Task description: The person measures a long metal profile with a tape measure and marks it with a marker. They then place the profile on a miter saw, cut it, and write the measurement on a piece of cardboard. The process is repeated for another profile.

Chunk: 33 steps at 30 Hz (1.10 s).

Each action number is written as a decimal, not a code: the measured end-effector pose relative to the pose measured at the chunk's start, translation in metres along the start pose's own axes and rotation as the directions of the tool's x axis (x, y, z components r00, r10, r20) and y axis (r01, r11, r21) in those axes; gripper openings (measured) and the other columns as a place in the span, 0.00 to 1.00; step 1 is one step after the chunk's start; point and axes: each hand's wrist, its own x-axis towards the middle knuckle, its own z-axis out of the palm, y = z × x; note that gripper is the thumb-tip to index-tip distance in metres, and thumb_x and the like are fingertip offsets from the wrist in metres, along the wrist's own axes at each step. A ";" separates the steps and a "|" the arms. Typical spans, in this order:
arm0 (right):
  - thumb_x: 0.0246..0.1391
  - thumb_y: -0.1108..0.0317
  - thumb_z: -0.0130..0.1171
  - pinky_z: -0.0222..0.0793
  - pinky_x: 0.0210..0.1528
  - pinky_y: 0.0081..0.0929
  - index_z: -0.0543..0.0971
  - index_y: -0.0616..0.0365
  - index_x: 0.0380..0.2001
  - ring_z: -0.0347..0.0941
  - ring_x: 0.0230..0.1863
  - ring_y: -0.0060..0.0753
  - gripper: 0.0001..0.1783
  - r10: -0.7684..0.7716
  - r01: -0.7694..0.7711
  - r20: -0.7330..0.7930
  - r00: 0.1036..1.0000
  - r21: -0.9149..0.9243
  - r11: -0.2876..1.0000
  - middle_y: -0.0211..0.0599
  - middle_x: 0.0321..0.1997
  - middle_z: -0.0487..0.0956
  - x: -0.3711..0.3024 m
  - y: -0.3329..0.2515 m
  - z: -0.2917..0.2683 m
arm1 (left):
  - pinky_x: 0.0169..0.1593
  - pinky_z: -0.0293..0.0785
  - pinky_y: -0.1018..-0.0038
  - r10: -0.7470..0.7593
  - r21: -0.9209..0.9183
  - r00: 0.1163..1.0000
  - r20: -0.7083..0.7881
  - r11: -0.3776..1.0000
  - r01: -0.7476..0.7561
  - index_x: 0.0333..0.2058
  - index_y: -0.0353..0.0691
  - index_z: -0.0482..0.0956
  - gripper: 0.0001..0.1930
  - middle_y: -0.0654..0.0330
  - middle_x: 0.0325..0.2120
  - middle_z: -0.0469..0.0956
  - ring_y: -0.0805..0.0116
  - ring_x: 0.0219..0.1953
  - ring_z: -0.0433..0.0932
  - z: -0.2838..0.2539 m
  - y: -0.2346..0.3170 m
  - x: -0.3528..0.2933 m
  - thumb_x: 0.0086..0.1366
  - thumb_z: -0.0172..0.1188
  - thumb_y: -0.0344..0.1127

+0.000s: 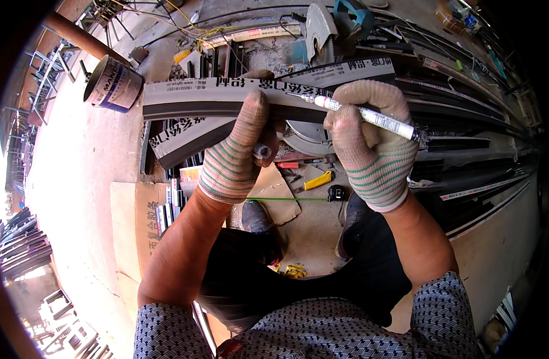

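My left hand (235,149), in a striped knit glove, grips a dark profile bar (179,93) with printed grey film on its face, thumb laid over the front. A small round-ended cylinder (262,151) also shows beside that palm; its kind is unclear. My right hand (373,140), gloved alike, is closed round a white marker pen (385,121). The pen slants up to the left, its tip over the bar's printed face; whether it touches I cannot tell. A second film-covered profile (193,139) lies crosswise behind the bar, partly hidden.
A saw with a round blade guard (319,36) stands at the back. A bucket (113,84) is at left, with cardboard (137,221) nearer. Between my feet lie a yellow-handled knife (317,180) and a tape measure (336,192). Long dark profiles (466,191) are stacked at right.
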 end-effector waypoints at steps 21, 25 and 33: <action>0.61 0.78 0.61 0.76 0.43 0.20 0.76 0.63 0.46 0.77 0.38 0.18 0.11 -0.092 0.093 0.031 0.995 -0.010 0.996 0.34 0.41 0.81 -0.001 -0.005 0.003 | 0.17 0.57 0.82 0.069 0.020 0.997 -0.029 0.997 -0.068 0.39 0.38 0.77 0.25 0.64 0.19 0.74 0.81 0.12 0.64 0.004 0.003 -0.007 0.69 0.61 0.59; 0.59 0.78 0.62 0.76 0.42 0.20 0.77 0.62 0.45 0.78 0.38 0.19 0.11 -0.088 0.091 0.036 0.995 -0.072 0.993 0.34 0.40 0.81 -0.002 -0.007 0.002 | 0.17 0.56 0.83 0.037 -0.005 0.999 -0.018 0.999 -0.037 0.36 0.37 0.78 0.26 0.67 0.14 0.70 0.81 0.11 0.63 0.002 0.000 -0.006 0.70 0.60 0.60; 0.58 0.78 0.63 0.77 0.42 0.21 0.79 0.62 0.44 0.79 0.37 0.21 0.10 -0.147 0.148 0.012 0.989 -0.093 0.985 0.34 0.40 0.82 -0.003 0.000 0.002 | 0.18 0.55 0.82 0.051 0.019 0.995 -0.081 0.999 -0.050 0.37 0.38 0.78 0.26 0.67 0.15 0.71 0.81 0.12 0.62 0.014 0.005 -0.008 0.70 0.59 0.61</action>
